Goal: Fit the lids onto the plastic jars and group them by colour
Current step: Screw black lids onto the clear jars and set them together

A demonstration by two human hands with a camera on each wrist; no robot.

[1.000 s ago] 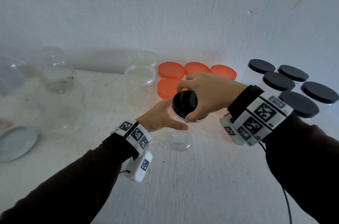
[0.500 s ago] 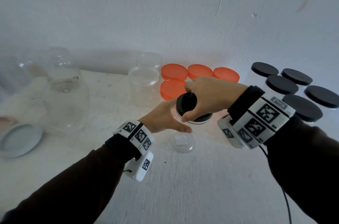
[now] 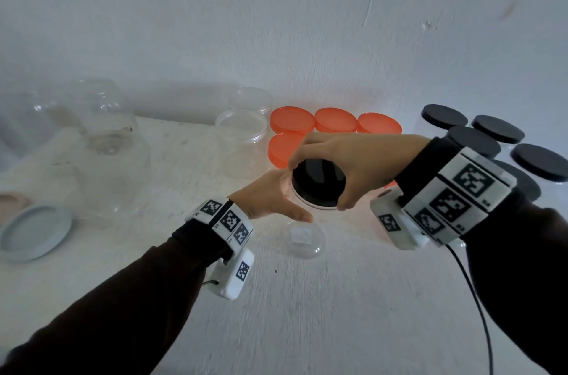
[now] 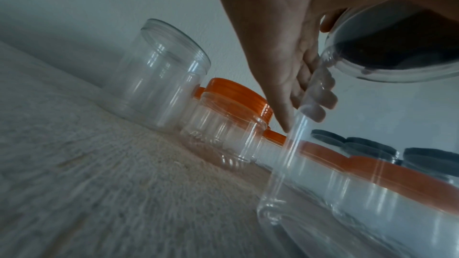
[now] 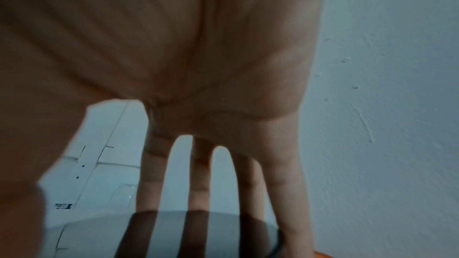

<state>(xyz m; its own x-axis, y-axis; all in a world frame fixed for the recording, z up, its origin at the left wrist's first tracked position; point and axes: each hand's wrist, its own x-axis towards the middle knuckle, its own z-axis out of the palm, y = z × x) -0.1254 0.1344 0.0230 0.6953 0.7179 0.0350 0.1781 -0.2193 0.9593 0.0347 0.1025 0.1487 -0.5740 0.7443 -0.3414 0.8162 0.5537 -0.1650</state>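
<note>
Above the white table (image 3: 307, 328), a little in front of the orange group, I hold one clear jar (image 4: 347, 193) off the surface with both hands. My left hand (image 3: 270, 199) wraps the jar's side, fingers (image 4: 320, 101) curled round the far wall and thumb on the near one, so the body cannot turn while the top is worked. My right hand (image 3: 353, 165) comes from above and grips the black lid (image 3: 318, 182) by its rim, thumb on the near edge and fingers (image 5: 201, 174) spread over the far edge; that spread gives me purchase to twist. The lid sits on the jar's mouth, but I cannot tell whether it is fully tightened. I tilt the jar toward me, probably so I can see the lid seat squarely.

Behind my hands stand the orange-lidded jars (image 3: 292, 121), closed up and bunched together. The black-lidded jars (image 3: 498, 128) are gathered to the right, which is where I judge this one belongs once it is closed. To the left of the orange ones wait two open jars (image 3: 241, 128) without lids. Farther left stand larger clear containers (image 3: 107, 141), and a pale blue lid (image 3: 33, 233) lies flat near the table's left edge.
</note>
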